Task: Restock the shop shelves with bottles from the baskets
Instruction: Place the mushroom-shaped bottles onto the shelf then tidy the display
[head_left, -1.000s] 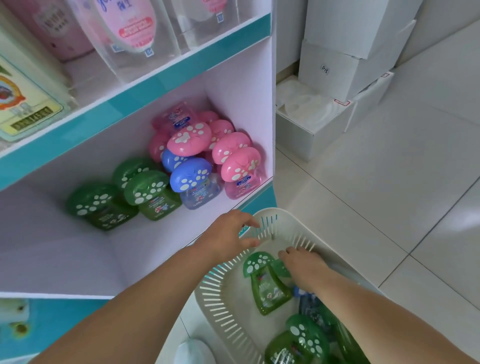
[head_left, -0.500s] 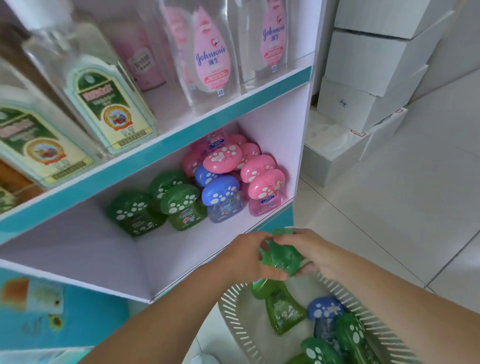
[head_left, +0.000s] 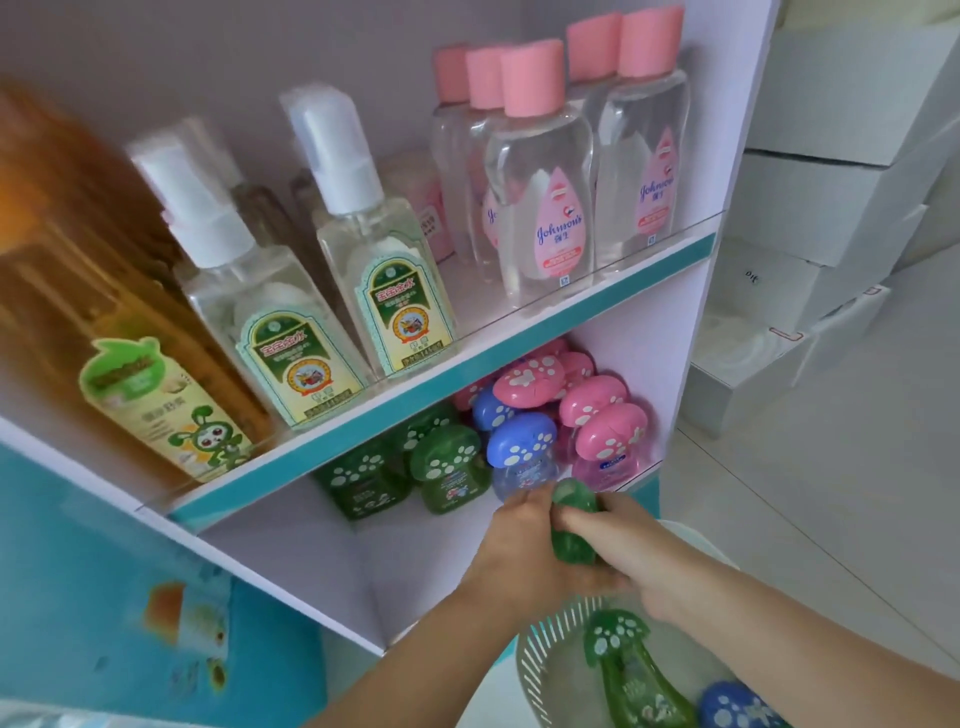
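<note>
A green mushroom-capped bottle (head_left: 573, 527) is held between both hands just in front of the lower shelf (head_left: 291, 551). My left hand (head_left: 511, 551) grips its left side and my right hand (head_left: 613, 540) wraps its right side. Below them sits the white slotted basket (head_left: 545, 649), holding another green bottle (head_left: 628, 670) lying on its side and a blue-capped one (head_left: 732, 709). On the lower shelf stand green bottles (head_left: 447, 467), blue bottles (head_left: 522, 449) and pink bottles (head_left: 602, 426).
The upper shelf (head_left: 467, 358) carries clear bottles with pink caps (head_left: 540, 176), pump bottles (head_left: 379, 254) and an orange bottle (head_left: 119, 332). White boxes (head_left: 810, 208) are stacked on the tiled floor to the right. The left part of the lower shelf is bare.
My right hand lifted a green bottle out of the basket and my left hand joined it. Both hands have risen with it toward the lower shelf. The camera has tilted up.
</note>
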